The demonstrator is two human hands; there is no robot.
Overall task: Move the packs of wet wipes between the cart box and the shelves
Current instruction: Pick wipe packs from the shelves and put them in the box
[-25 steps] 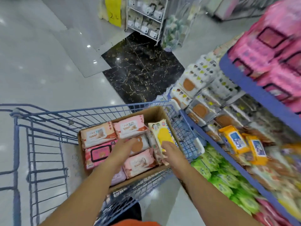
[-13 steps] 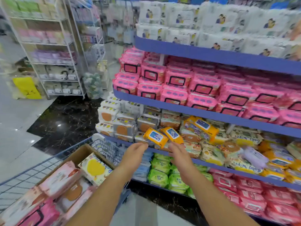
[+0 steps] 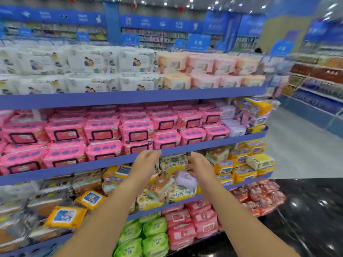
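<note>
Two hands, yours, are held out at the third tier of the shelves [image 3: 111,98], counted from the top.

- Left hand [image 3: 146,162]: at 9 o'clock of the Baby Wipes pack [image 3: 173,163], in front of the blue shelf edge. Fingers are loosely bent and you see nothing in them.
- Right hand [image 3: 199,167]: at 3 o'clock of the same pack, with fingers curled toward it. Blur hides whether they pinch it or only touch it, so you cannot tell.
- Baby Wipes pack: between your two hands, on top of a heap of mixed packs on the third tier.
- Lilac pack [image 3: 186,179]: at 7 o'clock of your right hand, just beside it, on the same heap.
- White packs [image 3: 89,64]: top tier, stacked in two layers.
- Peach packs [image 3: 204,65]: top tier, at 3 o'clock of the white ones, touching them.
- Pink packs [image 3: 102,130]: second tier, at 11 o'clock of your left hand, in close rows.
- Orange packs [image 3: 65,217]: third tier, at 8 o'clock of your left hand, lying tilted.
- Yellow pack [image 3: 259,161]: third tier, at 3 o'clock of your right hand, well apart from it.
- Green packs [image 3: 156,227]: bottom tier, at 6 o'clock, between your forearms.
- Red packs [image 3: 202,219]: bottom tier, at 3 o'clock of the green ones, touching them.
- Floor [image 3: 306,219]: dark and glossy, at 4 o'clock.
</note>
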